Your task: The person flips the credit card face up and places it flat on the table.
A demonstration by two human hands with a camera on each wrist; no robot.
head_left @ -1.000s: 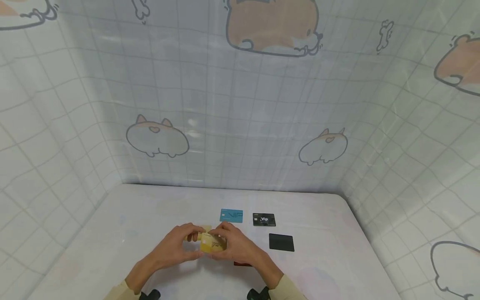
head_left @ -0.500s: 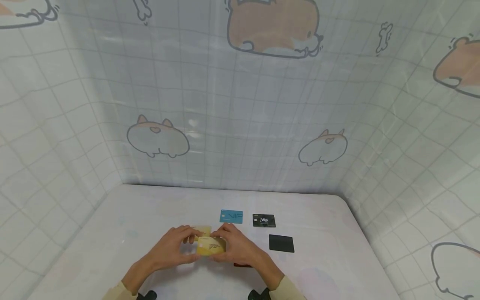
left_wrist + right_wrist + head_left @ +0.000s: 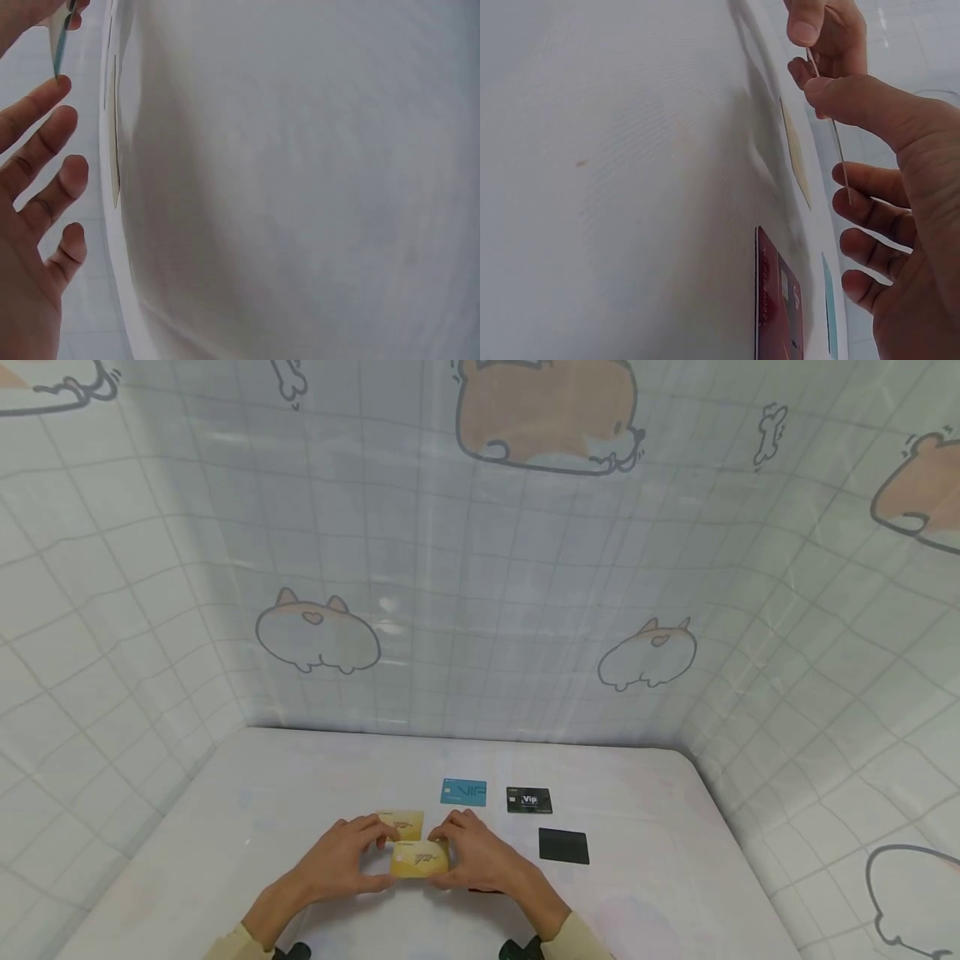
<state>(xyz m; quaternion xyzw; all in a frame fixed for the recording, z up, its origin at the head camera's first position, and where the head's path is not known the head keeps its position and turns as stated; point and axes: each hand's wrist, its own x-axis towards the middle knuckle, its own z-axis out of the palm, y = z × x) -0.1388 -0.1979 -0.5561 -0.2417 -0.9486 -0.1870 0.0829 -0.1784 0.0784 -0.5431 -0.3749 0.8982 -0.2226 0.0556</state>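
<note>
A yellow bank card (image 3: 420, 860) with printed lettering is held up between both hands, its face turned toward the head camera. My left hand (image 3: 341, 853) pinches its left edge, thumb below and index finger above. My right hand (image 3: 474, 853) grips the opposite edge. In the right wrist view the card (image 3: 840, 150) appears edge-on, the right thumb on one side and fingers on the other. Just behind it a second yellow card (image 3: 406, 823) lies on the table, partly covered by the left fingers. A dark red card (image 3: 776, 307) lies below the right hand.
On the white table (image 3: 660, 893), a blue VIP card (image 3: 463, 792) and a black Vip card (image 3: 528, 800) lie toward the back. Right of the hands is a plain black card (image 3: 564, 846). Grid-patterned curtains (image 3: 480, 552) surround the table.
The held yellow card has turned from a slant to face the head camera squarely, coming slightly lower and nearer. More of the yellow card lying behind now shows.
</note>
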